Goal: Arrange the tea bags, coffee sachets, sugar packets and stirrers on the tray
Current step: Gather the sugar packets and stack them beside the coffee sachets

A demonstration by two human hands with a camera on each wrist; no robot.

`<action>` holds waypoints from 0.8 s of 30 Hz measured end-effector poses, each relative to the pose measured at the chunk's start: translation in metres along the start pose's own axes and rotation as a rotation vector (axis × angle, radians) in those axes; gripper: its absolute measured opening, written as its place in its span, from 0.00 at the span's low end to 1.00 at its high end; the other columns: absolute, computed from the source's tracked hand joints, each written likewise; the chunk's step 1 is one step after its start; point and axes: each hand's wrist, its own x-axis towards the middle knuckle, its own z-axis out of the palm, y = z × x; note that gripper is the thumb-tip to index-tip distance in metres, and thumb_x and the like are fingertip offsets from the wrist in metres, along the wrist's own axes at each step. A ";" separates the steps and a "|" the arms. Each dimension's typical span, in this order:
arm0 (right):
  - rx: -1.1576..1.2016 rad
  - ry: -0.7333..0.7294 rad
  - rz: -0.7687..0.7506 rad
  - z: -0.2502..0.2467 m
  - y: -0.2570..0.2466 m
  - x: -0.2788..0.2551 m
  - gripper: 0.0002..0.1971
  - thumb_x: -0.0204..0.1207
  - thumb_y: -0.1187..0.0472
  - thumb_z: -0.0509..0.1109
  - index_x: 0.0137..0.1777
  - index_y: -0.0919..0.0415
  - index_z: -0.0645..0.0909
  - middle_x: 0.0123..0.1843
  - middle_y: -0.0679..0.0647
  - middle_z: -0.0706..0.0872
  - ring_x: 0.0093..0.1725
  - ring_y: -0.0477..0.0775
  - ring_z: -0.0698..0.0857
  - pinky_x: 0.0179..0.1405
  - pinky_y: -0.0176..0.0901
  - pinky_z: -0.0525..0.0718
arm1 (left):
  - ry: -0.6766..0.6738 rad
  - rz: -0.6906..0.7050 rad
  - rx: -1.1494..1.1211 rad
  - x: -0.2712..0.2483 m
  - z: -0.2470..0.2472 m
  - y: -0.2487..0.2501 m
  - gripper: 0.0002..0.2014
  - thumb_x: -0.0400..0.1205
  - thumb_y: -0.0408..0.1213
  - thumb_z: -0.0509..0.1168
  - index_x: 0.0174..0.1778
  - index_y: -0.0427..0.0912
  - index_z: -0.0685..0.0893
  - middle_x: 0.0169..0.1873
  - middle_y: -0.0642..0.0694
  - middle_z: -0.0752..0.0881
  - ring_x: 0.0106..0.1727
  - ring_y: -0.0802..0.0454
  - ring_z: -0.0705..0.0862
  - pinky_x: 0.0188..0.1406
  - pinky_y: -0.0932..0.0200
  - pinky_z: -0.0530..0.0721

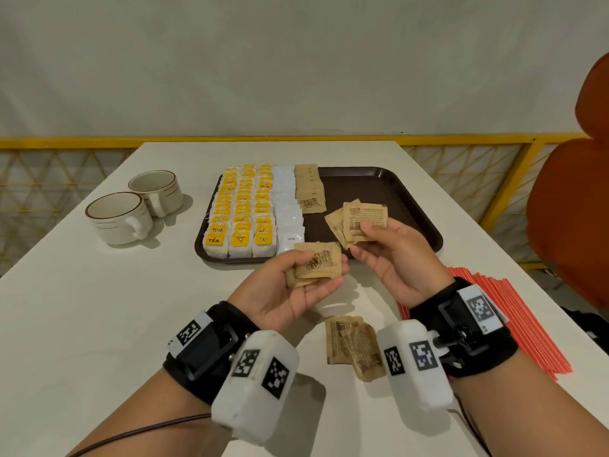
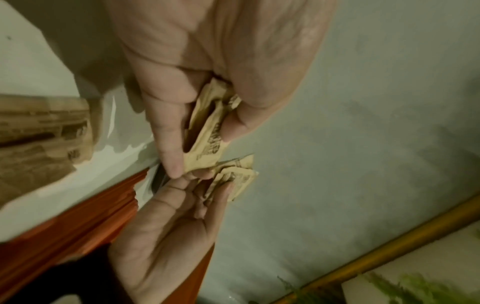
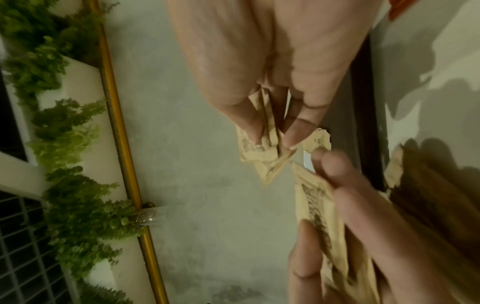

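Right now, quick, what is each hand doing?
Left hand: grip closed on a few brown sugar packets.
Right hand: grip closed on more sugar packets, fanned out.

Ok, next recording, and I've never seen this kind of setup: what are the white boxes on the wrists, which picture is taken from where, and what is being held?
No robot here: a person works with bare hands. The white boxes strapped to the wrists are cameras. The large picture comes from a head camera; the other two look along each hand from the wrists.

On the white table a dark tray holds rows of yellow tea bags, white coffee sachets and a short row of brown sugar packets. More sugar packets lie loose near the wrists, red stirrers to the right, two cups to the left.

The left hand and the right hand each hold a few sugar packets.
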 end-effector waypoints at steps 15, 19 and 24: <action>-0.146 -0.113 -0.026 0.012 -0.007 -0.003 0.09 0.80 0.72 0.64 0.58 0.68 0.79 0.50 0.63 0.89 0.47 0.56 0.90 0.40 0.44 0.90 | 0.165 -0.021 0.000 0.006 -0.003 0.001 0.34 0.70 0.58 0.66 0.61 0.31 0.81 0.45 0.36 0.85 0.45 0.41 0.85 0.43 0.52 0.88; -0.587 -0.324 -0.021 0.028 -0.017 0.002 0.09 0.77 0.73 0.68 0.56 0.66 0.82 0.49 0.59 0.89 0.46 0.53 0.89 0.45 0.43 0.89 | 0.083 -0.086 0.035 0.006 -0.002 -0.003 0.38 0.77 0.66 0.53 0.61 0.32 0.82 0.48 0.30 0.86 0.44 0.36 0.88 0.48 0.47 0.86; -0.899 -0.342 -0.076 0.040 -0.021 0.010 0.07 0.82 0.66 0.64 0.53 0.64 0.83 0.49 0.58 0.88 0.45 0.49 0.85 0.43 0.37 0.84 | 0.029 -0.091 -0.043 0.005 -0.002 -0.003 0.35 0.77 0.62 0.57 0.63 0.33 0.80 0.52 0.25 0.85 0.45 0.32 0.88 0.48 0.43 0.85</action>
